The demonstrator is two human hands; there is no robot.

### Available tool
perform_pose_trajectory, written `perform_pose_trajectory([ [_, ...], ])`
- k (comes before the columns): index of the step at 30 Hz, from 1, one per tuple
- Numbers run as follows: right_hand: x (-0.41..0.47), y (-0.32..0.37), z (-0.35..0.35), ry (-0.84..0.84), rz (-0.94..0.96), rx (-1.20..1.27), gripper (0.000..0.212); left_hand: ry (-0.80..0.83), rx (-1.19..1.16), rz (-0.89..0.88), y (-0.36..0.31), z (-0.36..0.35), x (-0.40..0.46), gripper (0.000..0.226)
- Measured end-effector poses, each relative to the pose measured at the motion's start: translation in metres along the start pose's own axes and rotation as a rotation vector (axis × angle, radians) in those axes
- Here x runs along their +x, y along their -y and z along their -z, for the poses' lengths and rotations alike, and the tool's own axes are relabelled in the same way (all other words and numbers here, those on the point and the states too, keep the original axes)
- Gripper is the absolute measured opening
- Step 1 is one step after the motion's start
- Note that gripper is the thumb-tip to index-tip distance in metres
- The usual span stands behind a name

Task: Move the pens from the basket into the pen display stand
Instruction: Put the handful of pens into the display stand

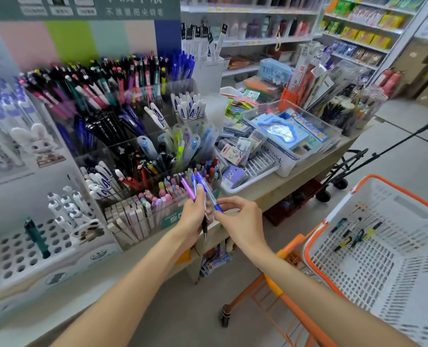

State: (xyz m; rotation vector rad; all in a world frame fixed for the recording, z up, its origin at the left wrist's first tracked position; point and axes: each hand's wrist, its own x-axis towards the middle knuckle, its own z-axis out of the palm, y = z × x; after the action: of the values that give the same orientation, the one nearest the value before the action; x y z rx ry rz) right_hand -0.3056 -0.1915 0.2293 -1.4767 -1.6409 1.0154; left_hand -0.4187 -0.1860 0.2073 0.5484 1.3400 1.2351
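Note:
My left hand (194,214) grips a small bunch of pens (192,188), blue and pink ones pointing up, with a dark tip sticking out below the fist. My right hand (240,219) pinches the lower end of one blue pen (209,194) from that bunch. Both hands hover just in front of the clear pen display stand (132,136), whose tiered compartments are packed with pens. The white basket with an orange rim (380,249) sits at the right on an orange trolley; several pens (355,234) lie on its bottom.
A white holed pen holder (30,249) with one green pen stands at the lower left. Trays of stationery (283,136) fill the counter to the right of the stand. Shelves line the back wall. A black folding cart (340,171) stands on the floor behind the basket.

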Motion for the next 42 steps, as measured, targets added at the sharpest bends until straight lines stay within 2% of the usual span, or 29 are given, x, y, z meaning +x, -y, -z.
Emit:
perform_pose_trajectory([
  [6, -0.002, 0.003, 0.010, 0.276, -0.041, 0.074, 0.016, 0.095, 0.271, -0.057, 0.000, 0.017, -0.002, 0.037],
  [10, 0.026, 0.022, 0.035, 0.232, -0.108, 0.203, 0.014, 0.325, 0.184, -0.015, -0.020, 0.026, -0.003, 0.028],
  [13, 0.052, 0.044, 0.040, 0.360, -0.193, 0.223, 0.017, 0.422, 0.206, -0.045, -0.043, 0.025, -0.006, 0.032],
  [15, 0.067, 0.055, 0.035, 0.445, -0.200, 0.242, 0.021, 0.423, 0.238, -0.069, -0.054, 0.025, -0.003, 0.038],
  [18, 0.094, 0.071, 0.028, 0.464, -0.200, 0.307, 0.025, 0.380, 0.334, -0.122, -0.073, 0.031, 0.003, 0.041],
  [22, 0.131, 0.098, 0.023, 0.647, -0.206, 0.351, 0.026, 0.294, 0.531, -0.238, -0.108, 0.040, 0.015, 0.041],
  [25, 0.160, 0.119, 0.016, 0.610, -0.166, 0.242, 0.019, 0.313, 0.486, -0.235, -0.132, 0.039, 0.029, 0.037],
  [28, 0.187, 0.135, 0.012, 0.628, -0.071, 0.213, 0.013, 0.257, 0.455, -0.200, -0.154, 0.035, 0.043, 0.031],
  [31, 0.219, 0.145, 0.011, 0.504, 0.021, 0.290, 0.011, 0.240, 0.426, -0.196, -0.172, 0.031, 0.053, 0.031],
  [35, 0.267, 0.153, 0.013, 0.047, 0.129, 0.587, 0.014, 0.213, 0.340, -0.177, -0.187, 0.035, 0.061, 0.026],
  [38, 0.283, 0.161, 0.015, -0.236, 0.357, 0.564, 0.008, 0.178, 0.255, -0.164, -0.188, 0.043, 0.065, 0.025],
  [40, 0.283, 0.167, 0.009, -0.282, 0.526, 0.456, 0.004, 0.164, 0.227, -0.150, -0.187, 0.046, 0.066, 0.025],
  [42, 0.285, 0.168, -0.003, -0.221, 0.626, 0.323, 0.007, 0.144, 0.231, -0.149, -0.189, 0.046, 0.069, 0.026],
])
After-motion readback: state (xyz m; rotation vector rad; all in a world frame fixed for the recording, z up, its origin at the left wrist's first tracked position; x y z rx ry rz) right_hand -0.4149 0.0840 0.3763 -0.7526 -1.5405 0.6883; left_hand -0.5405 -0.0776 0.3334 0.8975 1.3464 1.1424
